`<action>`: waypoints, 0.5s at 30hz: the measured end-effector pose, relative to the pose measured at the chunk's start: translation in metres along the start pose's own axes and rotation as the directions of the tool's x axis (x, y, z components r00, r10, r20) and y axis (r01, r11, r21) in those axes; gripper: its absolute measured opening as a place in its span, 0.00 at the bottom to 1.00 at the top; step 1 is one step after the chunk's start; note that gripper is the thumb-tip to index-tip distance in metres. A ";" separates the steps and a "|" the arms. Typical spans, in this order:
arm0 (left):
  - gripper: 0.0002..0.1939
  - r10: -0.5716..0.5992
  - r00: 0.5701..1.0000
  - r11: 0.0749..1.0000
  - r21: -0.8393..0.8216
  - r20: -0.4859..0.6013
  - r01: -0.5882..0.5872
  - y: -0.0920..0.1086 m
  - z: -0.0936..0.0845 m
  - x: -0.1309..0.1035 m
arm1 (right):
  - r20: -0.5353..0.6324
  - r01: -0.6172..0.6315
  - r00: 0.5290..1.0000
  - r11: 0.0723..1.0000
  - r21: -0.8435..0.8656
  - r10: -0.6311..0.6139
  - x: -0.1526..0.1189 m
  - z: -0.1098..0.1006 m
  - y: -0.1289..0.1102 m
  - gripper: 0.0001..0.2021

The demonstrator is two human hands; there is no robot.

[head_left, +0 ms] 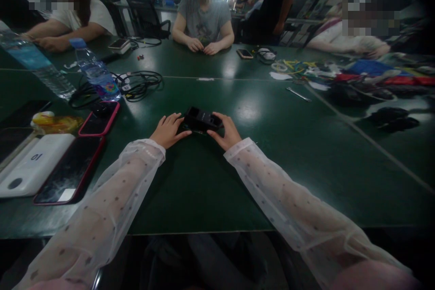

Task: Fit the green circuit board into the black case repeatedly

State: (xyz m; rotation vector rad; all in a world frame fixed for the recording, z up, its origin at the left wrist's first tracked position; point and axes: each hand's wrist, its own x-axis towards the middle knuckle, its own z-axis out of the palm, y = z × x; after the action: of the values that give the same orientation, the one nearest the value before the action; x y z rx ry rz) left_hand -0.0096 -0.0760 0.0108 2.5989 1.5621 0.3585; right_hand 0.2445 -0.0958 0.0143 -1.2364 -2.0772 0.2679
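Both hands hold a small black box-shaped plastic device (201, 120) at the middle of the green table (190, 190). A dark square recess shows in its left part, and its exact kind cannot be made out. My left hand (170, 130) grips the left end, thumb at the near side and fingers toward the far side. At the right end, my right hand (227, 131) has its thumb in front and fingers behind. The device sits on or just above the tabletop; which of the two is unclear. Sheer white dotted sleeves cover both forearms.
To the left are phones (73, 170), a white power bank (34, 165), water bottles (97, 72) and coiled black cables (144, 85). A slim metal tool (298, 94) and a heap of cables and bags (377, 77) lie right. Several people sit across the table.
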 end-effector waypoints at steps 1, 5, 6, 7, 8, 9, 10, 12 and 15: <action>0.34 -0.001 1.000 1.000 0.001 0.006 0.001 0.000 -0.001 0.000 | 0.024 0.007 1.000 1.000 -0.010 -0.007 0.001 0.000 0.001 0.30; 0.35 -0.010 1.000 1.000 0.000 0.013 0.010 0.002 -0.002 0.000 | 0.125 0.028 0.992 0.998 -0.050 -0.022 0.001 0.003 0.005 0.31; 0.36 -0.012 1.000 1.000 -0.002 0.013 0.012 0.002 -0.002 0.000 | 0.138 0.036 0.990 0.998 -0.053 -0.029 0.001 0.004 0.007 0.31; 0.36 -0.012 1.000 1.000 -0.003 0.012 0.012 0.002 -0.002 -0.001 | 0.144 0.044 0.989 0.998 -0.054 -0.036 0.001 0.005 0.008 0.31; 0.35 -0.013 1.000 1.000 -0.003 0.010 0.013 0.002 -0.002 -0.001 | 0.142 0.048 0.989 0.997 -0.054 -0.040 0.001 0.005 0.009 0.31; 0.35 -0.013 1.000 1.000 -0.002 0.009 0.013 0.002 -0.002 -0.001 | 0.140 0.049 0.989 0.997 -0.054 -0.041 0.001 0.005 0.009 0.31; 0.35 -0.014 1.000 1.000 -0.001 0.006 0.014 0.003 -0.002 -0.001 | 0.141 0.047 0.989 0.997 -0.055 -0.038 0.001 0.006 0.010 0.31; 0.34 -0.016 1.000 1.000 -0.003 0.004 0.016 0.003 -0.002 -0.001 | 0.144 0.039 0.989 0.997 -0.060 -0.030 0.000 0.005 0.009 0.31; 0.34 -0.015 1.000 1.000 -0.007 0.002 0.015 0.003 -0.002 -0.001 | 0.145 0.043 0.989 0.997 -0.067 -0.033 0.000 0.005 0.009 0.31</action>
State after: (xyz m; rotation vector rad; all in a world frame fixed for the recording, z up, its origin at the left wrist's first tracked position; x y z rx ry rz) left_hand -0.0079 -0.0779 0.0132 2.5803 1.5753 0.3593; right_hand 0.2474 -0.0904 0.0064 -1.2489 -2.2486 0.2762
